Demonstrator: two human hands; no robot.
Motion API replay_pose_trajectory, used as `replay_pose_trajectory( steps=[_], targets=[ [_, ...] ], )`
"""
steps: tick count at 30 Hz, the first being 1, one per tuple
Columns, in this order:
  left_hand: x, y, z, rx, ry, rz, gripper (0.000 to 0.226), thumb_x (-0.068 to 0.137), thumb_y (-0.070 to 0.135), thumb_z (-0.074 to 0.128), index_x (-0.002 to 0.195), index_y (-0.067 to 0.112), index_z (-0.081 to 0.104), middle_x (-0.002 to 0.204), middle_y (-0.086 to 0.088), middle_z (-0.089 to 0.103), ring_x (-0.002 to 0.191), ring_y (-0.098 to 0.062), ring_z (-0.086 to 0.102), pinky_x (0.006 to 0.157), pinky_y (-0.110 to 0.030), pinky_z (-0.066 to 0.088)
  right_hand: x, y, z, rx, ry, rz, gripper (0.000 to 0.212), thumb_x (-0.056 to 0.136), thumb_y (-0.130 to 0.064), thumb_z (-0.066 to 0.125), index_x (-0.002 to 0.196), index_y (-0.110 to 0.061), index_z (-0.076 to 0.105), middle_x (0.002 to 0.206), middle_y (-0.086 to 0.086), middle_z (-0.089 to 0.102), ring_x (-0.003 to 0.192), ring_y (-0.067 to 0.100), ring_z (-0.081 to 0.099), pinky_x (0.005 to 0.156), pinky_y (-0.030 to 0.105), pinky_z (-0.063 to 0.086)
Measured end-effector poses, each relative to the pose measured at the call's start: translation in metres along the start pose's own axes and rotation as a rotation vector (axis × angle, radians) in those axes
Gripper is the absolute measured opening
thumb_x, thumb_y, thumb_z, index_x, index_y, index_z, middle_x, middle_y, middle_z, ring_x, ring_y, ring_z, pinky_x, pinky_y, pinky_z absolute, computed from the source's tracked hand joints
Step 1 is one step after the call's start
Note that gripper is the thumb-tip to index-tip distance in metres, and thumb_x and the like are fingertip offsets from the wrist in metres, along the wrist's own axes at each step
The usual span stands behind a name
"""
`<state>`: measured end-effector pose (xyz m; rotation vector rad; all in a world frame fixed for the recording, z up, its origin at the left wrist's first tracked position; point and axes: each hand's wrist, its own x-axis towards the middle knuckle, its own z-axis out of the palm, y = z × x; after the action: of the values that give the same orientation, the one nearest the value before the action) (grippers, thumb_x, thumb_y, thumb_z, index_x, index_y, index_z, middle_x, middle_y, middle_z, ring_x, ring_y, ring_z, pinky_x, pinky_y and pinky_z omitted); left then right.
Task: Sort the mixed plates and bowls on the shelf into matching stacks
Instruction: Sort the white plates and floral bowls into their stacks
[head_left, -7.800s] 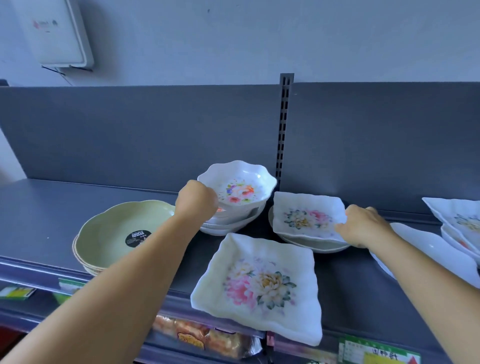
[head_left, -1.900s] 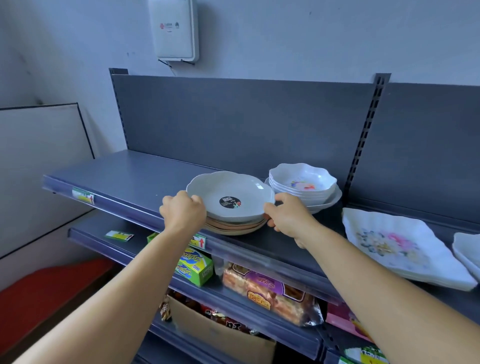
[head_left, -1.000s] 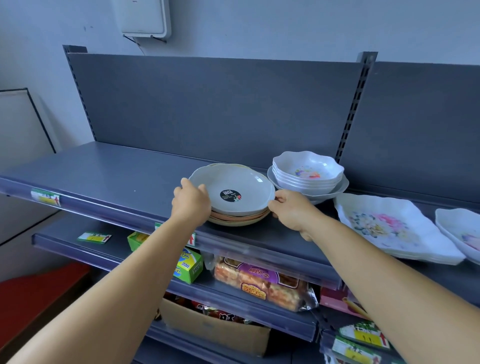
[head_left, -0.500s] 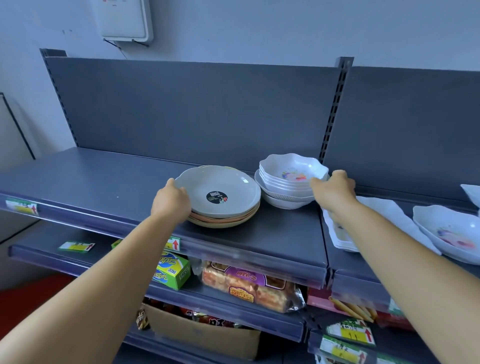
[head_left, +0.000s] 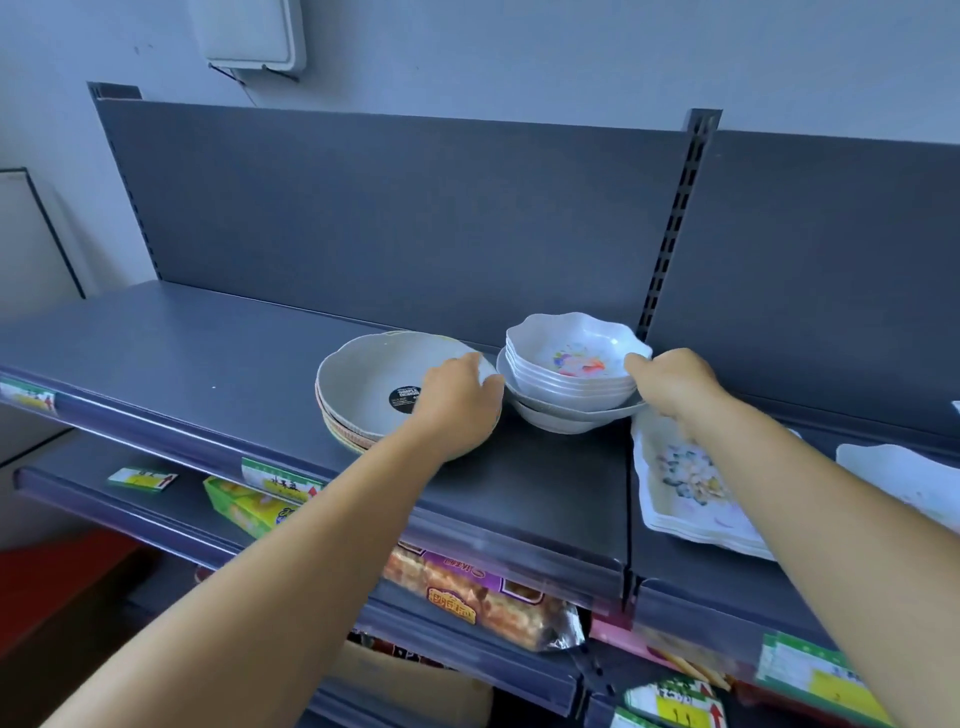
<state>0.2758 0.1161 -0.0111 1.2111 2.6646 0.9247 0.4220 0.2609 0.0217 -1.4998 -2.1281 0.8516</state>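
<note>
On the shelf (head_left: 218, 358), the right hand (head_left: 675, 384) pinches the right rim of the floral bowl stack (head_left: 571, 371), fingers curled round the top edge. The left hand (head_left: 460, 402) rests on the right edge of the grey plate stack (head_left: 374, 389), just left of the bowls; whether its fingers grip cannot be told. Square floral plates (head_left: 685, 488) lie under the right wrist.

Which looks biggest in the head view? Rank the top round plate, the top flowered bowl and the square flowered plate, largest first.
1. Top round plate and square flowered plate: too close to rank; an arm hides part of the square one.
2. Top flowered bowl: clearly smallest.
</note>
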Motion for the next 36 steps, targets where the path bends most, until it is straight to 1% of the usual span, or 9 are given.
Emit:
replay_pose_trajectory(
  steps=[5, 9, 17, 25, 27, 29, 31, 34, 36],
  targets=[
    [0.015, 0.032, 0.017, -0.165, -0.031, -0.083, 0.034, 0.099, 0.021, 0.033, 0.066, 0.015, 0.030, 0.074, -0.003, 0.045, 0.081, -0.028, 0.042, 0.068, -0.030, 0.033, 0.009, 0.001, -0.004, -0.051, -0.047, -0.031, 0.041, 0.095, -0.030, 0.044, 0.061, -0.013, 0.030, 0.058, 0.001, 0.031, 0.049, 0.019, 0.027, 0.047, 0.028, 0.023],
    [0.029, 0.043, 0.019, -0.136, -0.030, -0.136, 0.033, 0.099, 0.013, 0.031, 0.066, 0.012, 0.032, 0.080, -0.008, 0.043, 0.090, -0.033, 0.045, 0.075, -0.035, 0.039, 0.015, 0.000, -0.005, -0.073, -0.079, -0.043, 0.038, 0.094, -0.025, 0.044, 0.061, -0.013, 0.028, 0.058, 0.002, 0.031, 0.049, 0.018, 0.027, 0.047, 0.028, 0.022],
    [0.045, 0.052, 0.034, -0.283, 0.005, -0.284, 0.027, 0.093, 0.022, 0.042, 0.069, 0.010, 0.038, 0.063, -0.002, 0.040, 0.067, -0.024, 0.042, 0.053, -0.027, 0.030, 0.024, 0.006, -0.002, 0.016, -0.036, -0.043, 0.034, 0.087, -0.013, 0.049, 0.061, -0.014, 0.027, 0.056, 0.001, 0.027, 0.050, 0.019, 0.023, 0.047, 0.025, 0.019],
    [0.029, 0.075, 0.015, -0.548, 0.143, -0.058, 0.018, 0.094, 0.024, 0.046, 0.082, 0.011, 0.044, 0.063, 0.005, 0.037, 0.052, -0.012, 0.035, 0.045, -0.023, 0.025, 0.016, 0.012, -0.024, 0.159, 0.104, -0.135, 0.023, 0.085, -0.019, 0.050, 0.067, -0.015, 0.036, 0.061, -0.001, 0.039, 0.052, 0.018, 0.032, 0.047, 0.026, 0.025],
    [0.021, 0.083, 0.013, -0.588, 0.125, -0.014, 0.018, 0.094, 0.026, 0.047, 0.083, 0.012, 0.048, 0.063, 0.006, 0.037, 0.051, -0.012, 0.035, 0.042, -0.019, 0.028, 0.008, 0.019, -0.034, 0.223, 0.140, -0.134, 0.016, 0.082, -0.024, 0.050, 0.072, -0.012, 0.046, 0.068, 0.003, 0.053, 0.056, 0.022, 0.046, 0.050, 0.027, 0.038],
    [0.012, 0.093, 0.012, -0.650, 0.102, 0.030, 0.019, 0.094, 0.027, 0.049, 0.089, 0.010, 0.055, 0.065, 0.006, 0.040, 0.052, -0.013, 0.036, 0.043, -0.019, 0.031, -0.001, 0.029, -0.046, 0.296, 0.178, -0.111, 0.023, 0.076, -0.029, 0.052, 0.083, -0.008, 0.059, 0.083, 0.008, 0.068, 0.075, 0.031, 0.065, 0.068, 0.040, 0.058],
    [0.001, 0.105, 0.013, -0.719, 0.052, 0.084, 0.020, 0.093, 0.027, 0.052, 0.095, 0.010, 0.060, 0.066, 0.007, 0.044, 0.055, -0.013, 0.039, 0.046, -0.021, 0.035, -0.010, 0.042, -0.060, 0.324, 0.222, -0.087, 0.035, 0.069, -0.034, 0.051, 0.088, -0.007, 0.064, 0.090, 0.011, 0.072, 0.089, 0.034, 0.069, 0.080, 0.051, 0.058],
    [-0.016, 0.127, 0.019, -0.760, -0.034, 0.141, 0.016, 0.093, 0.028, 0.054, 0.077, 0.027, 0.056, 0.069, 0.009, 0.050, 0.059, -0.010, 0.046, 0.049, -0.018, 0.039, -0.030, 0.064, -0.083, 0.322, 0.297, -0.054, 0.035, 0.070, -0.034, 0.052, 0.085, -0.003, 0.062, 0.089, 0.016, 0.072, 0.090, 0.037, 0.068, 0.081, 0.054, 0.057],
    [-0.025, 0.142, 0.028, -0.748, -0.084, 0.165, 0.015, 0.092, 0.029, 0.054, 0.078, 0.024, 0.056, 0.074, 0.004, 0.053, 0.061, -0.014, 0.048, 0.054, -0.022, 0.038, -0.043, 0.080, -0.098, 0.314, 0.359, -0.024, 0.034, 0.073, -0.031, 0.054, 0.083, 0.000, 0.062, 0.087, 0.019, 0.072, 0.090, 0.038, 0.068, 0.081, 0.054, 0.057]
  ],
)
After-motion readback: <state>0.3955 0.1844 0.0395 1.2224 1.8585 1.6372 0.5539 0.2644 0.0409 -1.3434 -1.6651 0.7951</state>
